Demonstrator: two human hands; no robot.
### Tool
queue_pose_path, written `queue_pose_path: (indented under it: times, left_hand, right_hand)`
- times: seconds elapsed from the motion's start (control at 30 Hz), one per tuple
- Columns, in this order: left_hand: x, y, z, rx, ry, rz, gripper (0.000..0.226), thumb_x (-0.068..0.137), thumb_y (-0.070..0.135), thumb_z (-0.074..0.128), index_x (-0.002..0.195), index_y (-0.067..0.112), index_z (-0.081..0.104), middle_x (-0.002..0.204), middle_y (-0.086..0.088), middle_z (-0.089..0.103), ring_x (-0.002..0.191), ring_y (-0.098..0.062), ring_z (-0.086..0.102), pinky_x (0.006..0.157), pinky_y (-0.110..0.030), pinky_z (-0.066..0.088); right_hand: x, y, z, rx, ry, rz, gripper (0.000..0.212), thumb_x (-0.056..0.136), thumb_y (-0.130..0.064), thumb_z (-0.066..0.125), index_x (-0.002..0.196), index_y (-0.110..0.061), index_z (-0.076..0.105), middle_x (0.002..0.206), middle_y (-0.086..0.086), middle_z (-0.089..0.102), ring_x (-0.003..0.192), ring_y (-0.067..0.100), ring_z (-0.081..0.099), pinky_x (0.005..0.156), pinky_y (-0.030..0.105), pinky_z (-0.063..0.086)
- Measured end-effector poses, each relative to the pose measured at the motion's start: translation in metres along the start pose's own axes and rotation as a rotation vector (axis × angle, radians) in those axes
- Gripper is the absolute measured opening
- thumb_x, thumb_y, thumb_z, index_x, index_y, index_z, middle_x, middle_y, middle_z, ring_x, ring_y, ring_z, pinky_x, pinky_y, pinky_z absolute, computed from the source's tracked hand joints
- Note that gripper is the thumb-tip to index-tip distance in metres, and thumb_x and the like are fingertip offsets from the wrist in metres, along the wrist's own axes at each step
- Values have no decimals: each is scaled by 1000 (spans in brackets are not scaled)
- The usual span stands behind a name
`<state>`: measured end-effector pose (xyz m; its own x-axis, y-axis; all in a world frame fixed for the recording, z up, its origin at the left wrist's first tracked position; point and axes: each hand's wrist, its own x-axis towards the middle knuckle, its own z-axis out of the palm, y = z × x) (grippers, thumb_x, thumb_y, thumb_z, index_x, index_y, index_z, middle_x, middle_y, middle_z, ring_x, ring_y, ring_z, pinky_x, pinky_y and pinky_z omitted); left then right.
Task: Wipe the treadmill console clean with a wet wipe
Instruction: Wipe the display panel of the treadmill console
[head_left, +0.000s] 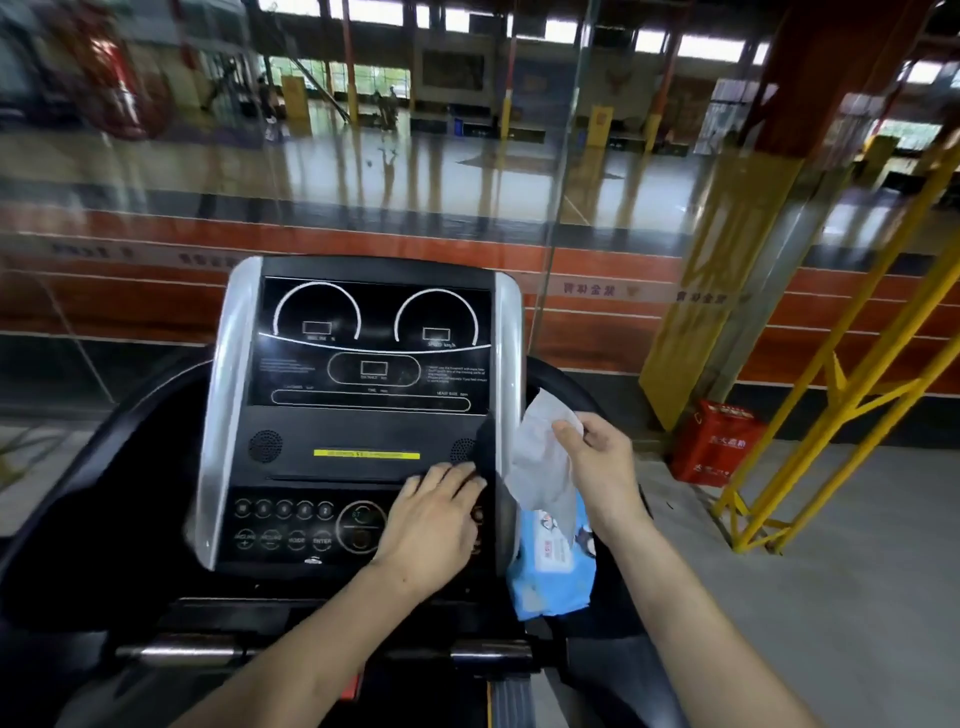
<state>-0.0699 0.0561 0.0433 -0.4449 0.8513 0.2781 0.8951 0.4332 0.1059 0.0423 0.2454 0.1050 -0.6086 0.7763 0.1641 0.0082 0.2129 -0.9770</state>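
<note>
The treadmill console (358, 415) fills the middle of the view: a black panel with two dial outlines, a yellow strip and round buttons, framed by silver side bars. My right hand (602, 467) pinches a white wet wipe (540, 457) at its upper edge, just right of the console's right bar; the wipe hangs down over a blue wipe pack (556, 566) resting beside the console. My left hand (431, 525) lies flat on the lower right of the button panel, fingers pointing towards the wipe and holding nothing.
Black curved handrails (104, 467) flank the console, with a metal crossbar (322, 652) below it. A glass wall stands behind. To the right are a red box (714, 441) on the floor and a yellow metal frame (831, 415).
</note>
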Motion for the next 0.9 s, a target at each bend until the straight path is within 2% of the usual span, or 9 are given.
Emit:
queue_pose_path:
  times: [0.23,0.33,0.4,0.53,0.67,0.73,0.8,0.83,0.9]
  left_hand:
    - [2,-77,-51,12,153,-130,53,98,27,52,150,21,49,160,-4,45,145,-26,42,114,-47,41]
    - [-1,-115,-69,20,160,-193,53,100,29,48,153,23,43,161,-4,42,147,-26,38,116,-47,39]
    - [-7,-141,-80,30,167,-224,53,100,29,47,152,23,44,160,-3,43,146,-25,38,116,-46,39]
    - [-15,-190,-100,35,191,-282,51,95,26,56,145,22,52,150,-2,52,139,-25,48,111,-45,44]
    - [-20,-230,-110,40,183,-332,50,96,26,56,146,23,51,151,-1,50,139,-24,45,110,-44,41]
    - [-26,-245,-107,45,162,-343,51,98,28,51,149,23,47,155,0,45,143,-23,40,112,-42,38]
    - [-31,-257,-103,33,148,-347,51,99,28,48,150,23,45,158,1,41,145,-22,37,114,-41,37]
    - [-33,-262,-102,21,142,-344,52,100,28,47,151,23,44,160,1,39,146,-22,35,115,-41,36]
    - [-35,-272,-98,15,134,-321,52,100,27,45,152,24,42,163,2,35,149,-21,31,116,-40,35]
  right_hand:
    - [20,-43,93,15,-99,-30,24,94,-24,65,83,-3,63,70,1,51,65,13,45,65,32,37]
    - [32,-64,136,0,-68,-27,23,94,-25,64,83,-5,63,69,0,53,64,14,47,64,31,38]
    - [40,-81,161,3,23,-32,16,95,-30,64,86,-17,65,70,-5,62,65,15,55,61,29,41]
    - [58,-117,210,-69,229,-409,10,99,-34,56,89,-30,55,66,-8,59,58,6,51,54,23,39]
    - [68,-106,275,-435,13,-580,10,104,-30,51,101,-24,58,66,-2,60,52,13,49,50,35,41]
    - [63,-79,295,-613,-136,-555,15,104,-27,53,111,-21,65,75,1,68,64,19,62,57,35,49]
    - [57,-53,302,-705,-192,-576,22,103,-22,56,120,-17,69,109,3,74,104,22,69,87,34,55]
    - [55,-42,303,-742,-201,-625,25,102,-22,58,123,-15,69,128,4,69,125,21,61,103,36,50]
    - [51,-28,303,-888,-221,-702,36,103,-36,53,131,-17,64,151,1,51,147,18,37,119,40,36]
